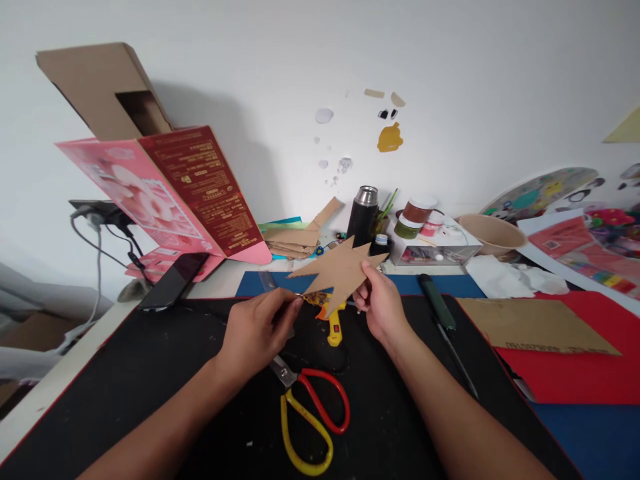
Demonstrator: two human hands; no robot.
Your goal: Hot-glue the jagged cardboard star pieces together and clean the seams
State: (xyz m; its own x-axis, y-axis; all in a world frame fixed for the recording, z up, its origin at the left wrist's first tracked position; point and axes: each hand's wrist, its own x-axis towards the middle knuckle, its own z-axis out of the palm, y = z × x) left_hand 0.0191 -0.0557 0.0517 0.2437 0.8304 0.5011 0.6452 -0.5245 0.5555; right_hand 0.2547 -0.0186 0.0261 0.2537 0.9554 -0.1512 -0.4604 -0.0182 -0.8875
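A spiky brown cardboard cutout (336, 269) is held above the mat, its right edge pinched between the thumb and fingers of my right hand (381, 300). My left hand (260, 328) is closed in a pinch beside the cutout's lower left spike; what lies between its fingertips is too small to make out. Partly behind the cutout lies a yellow hot glue gun (335, 330) with a red switch. Below my hands, scissors (315, 420) with one red and one yellow handle rest on the black mat (220, 427), their blades partly hidden by my left hand.
A pink and red box (195, 193) stands at the left, with a phone (175, 281) before it. Behind are a black thermos (364, 217), paint jars (419, 211) and cardboard scraps (290, 240). A green-handled tool (437, 301), flat cardboard (535, 323) and red paper (590, 380) lie right.
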